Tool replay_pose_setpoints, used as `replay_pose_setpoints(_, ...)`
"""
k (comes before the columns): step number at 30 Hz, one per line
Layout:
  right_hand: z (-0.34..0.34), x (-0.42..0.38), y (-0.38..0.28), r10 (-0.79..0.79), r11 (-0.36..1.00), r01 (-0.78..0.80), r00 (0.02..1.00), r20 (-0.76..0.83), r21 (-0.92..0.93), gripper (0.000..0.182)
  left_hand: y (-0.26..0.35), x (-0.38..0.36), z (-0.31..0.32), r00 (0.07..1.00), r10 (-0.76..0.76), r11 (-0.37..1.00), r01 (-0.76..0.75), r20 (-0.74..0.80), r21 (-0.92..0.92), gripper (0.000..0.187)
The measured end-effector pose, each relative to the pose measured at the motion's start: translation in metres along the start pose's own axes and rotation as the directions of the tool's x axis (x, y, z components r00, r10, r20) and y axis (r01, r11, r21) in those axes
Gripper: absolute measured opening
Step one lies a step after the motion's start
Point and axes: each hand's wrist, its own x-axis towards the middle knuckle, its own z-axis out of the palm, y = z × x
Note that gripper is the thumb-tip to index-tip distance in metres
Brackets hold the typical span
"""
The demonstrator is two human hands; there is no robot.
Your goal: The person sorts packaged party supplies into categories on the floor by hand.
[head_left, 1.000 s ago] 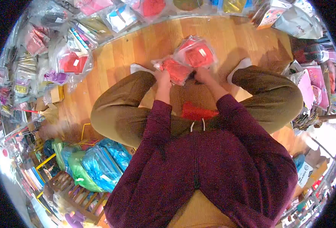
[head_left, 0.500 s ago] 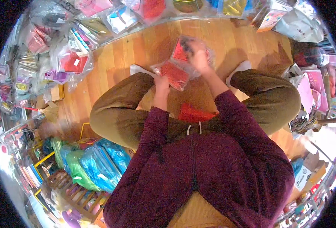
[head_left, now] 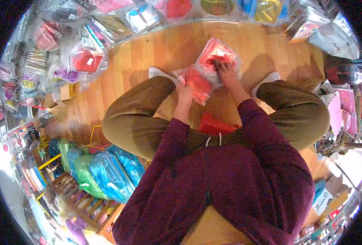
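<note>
In the head view, my left hand (head_left: pixel 185 92) is closed on the edge of a clear plastic packet with red contents (head_left: pixel 199 85), tilted above the floor. Beyond it to the right, a larger clear plastic bag with a flat red item inside (head_left: pixel 214 52) lies on the wooden floor. My right hand (head_left: pixel 226 72) rests on that larger bag, its fingers spread over the red surface. A dark mark or object under its fingertips is too blurred to name. Close to my lap sits another red item (head_left: pixel 214 124), partly hidden by my right sleeve.
Plastic-wrapped goods (head_left: pixel 142 18) line the far edge in an arc. Blue plastic bags (head_left: pixel 111 171) and a green bag (head_left: pixel 87 177) lie at left by a wooden rack (head_left: pixel 80 204). A cardboard box (head_left: pixel 332 192) stands at lower right. My bent legs frame the wooden floor (head_left: pixel 148 49).
My right hand was blurred above the larger bag and now lies on it with fingers spread. The larger bag's red front shows more. My left hand keeps its packet.
</note>
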Motion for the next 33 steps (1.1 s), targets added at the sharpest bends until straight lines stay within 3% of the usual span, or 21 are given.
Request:
replay_pose_setpoints(2,0.011,-0.003,0.020,0.140,0.990,-0.133,0.976,0.167,-0.055,0.027,-0.023,0.009,-0.010,0.999,0.033,0.999,-0.034,0.029,0.014,0.033)
replay_pose_setpoints(3,0.006,-0.003,0.027,0.143,0.989,-0.134,0.976,0.166,-0.060,0.027,-0.032,0.013,-0.014,0.996,0.069,0.997,-0.070,0.060,0.028,0.035)
replay_pose_setpoints(4,-0.005,-0.001,0.035,0.417,0.868,-0.457,0.884,0.211,0.197,0.026,-0.035,0.014,-0.015,0.996,0.068,0.997,-0.070,0.065,0.024,0.035)
replay_pose_setpoints(5,-0.016,0.002,0.042,0.625,0.585,-0.700,0.711,0.323,0.410,0.024,-0.038,0.015,-0.015,0.999,0.030,0.994,-0.028,-0.018,0.109,0.036)
replay_pose_setpoints(6,-0.025,0.008,0.045,0.629,0.585,-0.702,0.709,0.319,0.406,0.024,-0.039,0.015,-0.015,0.995,0.000,0.982,0.019,-0.103,0.189,0.037)
replay_pose_setpoints(8,-0.035,0.024,0.048,0.697,0.661,-0.573,0.708,-0.113,0.485,0.026,-0.017,0.009,-0.010,0.999,0.033,0.976,-0.023,-0.040,0.216,0.037)
replay_pose_setpoints(10,-0.016,0.045,0.038,0.493,0.833,-0.346,0.817,-0.297,0.431,0.027,-0.012,0.006,-0.006,0.998,0.063,0.968,-0.066,0.022,0.240,0.037)
replay_pose_setpoints(12,-0.041,0.065,-0.003,0.143,0.987,-0.096,0.895,-0.422,0.129,0.029,-0.018,0.011,-0.008,0.999,-0.034,0.959,0.023,0.032,0.283,0.038)
replay_pose_setpoints(14,-0.020,0.071,-0.034,-0.050,0.984,0.074,0.989,-0.142,0.165,0.030,-0.011,0.006,-0.006,1.000,0.009,0.953,-0.015,0.024,0.302,0.038)
replay_pose_setpoints(15,-0.008,0.066,-0.038,-0.051,0.983,0.077,0.987,-0.151,0.169,0.030,-0.006,0.002,-0.004,0.999,0.046,0.946,-0.049,0.017,0.320,0.038)
replay_pose_setpoints(17,0.009,0.053,-0.035,-0.238,0.970,0.242,0.963,0.130,-0.016,0.030,0.033,-0.014,0.008,1.000,0.010,0.929,-0.008,-0.004,0.369,0.038)
replay_pose_setpoints(19,0.010,0.051,-0.023,-0.192,0.981,0.193,0.974,0.117,-0.002,0.030,0.033,-0.009,0.005,0.999,-0.036,0.910,0.046,-0.031,0.413,0.039)
replay_pose_setpoints(21,0.008,0.044,-0.012,-0.146,0.989,0.146,0.980,0.132,0.006,0.030,-0.019,0.009,-0.007,0.996,0.033,0.984,-0.047,0.085,0.173,0.038)
replay_pose_setpoints(22,0.008,0.044,-0.007,-0.074,0.997,0.076,0.994,0.082,-0.018,0.030,-0.041,0.014,-0.014,0.996,0.024,0.984,-0.038,0.085,0.173,0.038)
replay_pose_setpoints(24,0.014,0.048,0.010,0.121,0.991,-0.121,0.993,-0.003,-0.050,0.029,-0.068,0.026,-0.023,0.872,0.437,0.824,-0.486,0.222,0.292,0.039)
replay_pose_setpoints(25,0.013,0.046,0.019,0.118,0.992,-0.118,0.993,-0.005,-0.047,0.029,-0.056,0.024,-0.019,0.872,0.438,0.822,-0.487,0.220,0.294,0.039)
replay_pose_setpoints(27,0.010,0.035,0.039,0.284,0.950,-0.274,0.957,0.051,-0.151,0.026,-0.028,0.015,-0.010,0.996,0.010,0.971,-0.031,0.090,0.236,0.038)
replay_pose_setpoints(28,0.014,0.032,0.051,0.289,0.948,-0.278,0.956,0.052,-0.152,0.026,-0.009,0.007,-0.004,0.996,0.008,0.971,-0.030,0.094,0.238,0.038)
replay_pose_setpoints(30,0.024,0.027,0.080,0.405,0.902,-0.428,0.794,0.454,-0.055,0.026,0.022,-0.006,0.010,0.996,-0.080,0.939,0.091,-0.047,0.332,0.037)
replay_pose_setpoints(31,0.024,0.019,0.090,0.413,0.898,-0.435,0.792,0.450,-0.059,0.026,0.010,0.000,0.008,0.996,-0.078,0.939,0.086,-0.037,0.333,0.037)
replay_pose_setpoints(33,0.025,0.008,0.099,0.599,0.786,-0.616,0.779,0.183,0.050,0.025,-0.020,0.013,-0.004,0.992,0.094,0.907,-0.049,-0.087,0.417,0.021)
